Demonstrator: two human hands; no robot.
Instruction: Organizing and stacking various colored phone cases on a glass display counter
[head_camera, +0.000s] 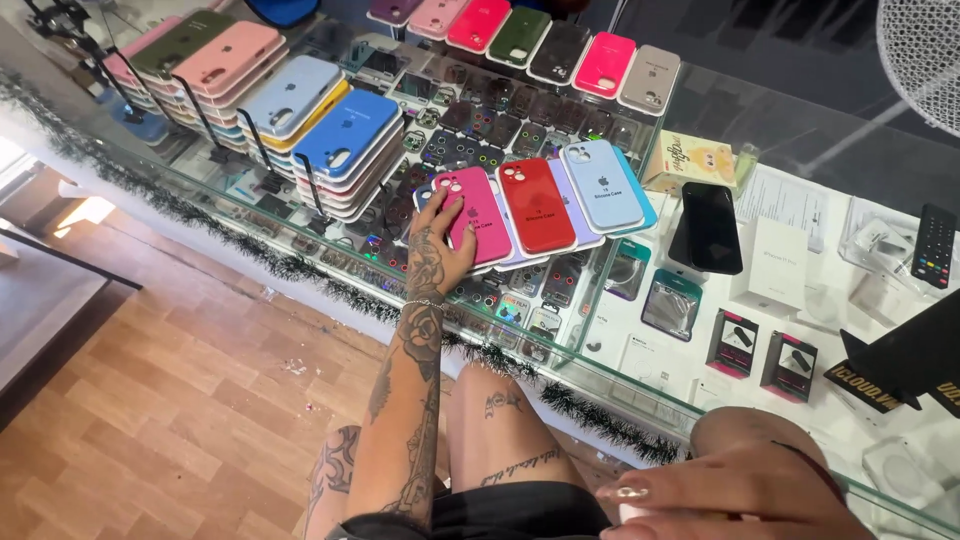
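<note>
My tattooed left hand (437, 243) reaches onto the glass counter (640, 385) and grips the left edge of a pink phone case (482, 212), thumb on its face. That case lies in a fanned row with a red case (537, 205), a lilac case (573, 215) partly underneath, and a light blue case (603, 185). My right hand (725, 490) rests at the counter's near edge, fingers together with long nails. Something pale shows under its fingertips, and I cannot tell what it is.
Stacks of coloured phone cases on stands (300, 110) fill the counter's left and back. A black phone (710, 228), a white box (778, 262), a remote (935, 245) and small boxed items (732, 342) lie to the right. Dark tinsel (300, 268) lines the counter edge above a wooden floor (170, 400).
</note>
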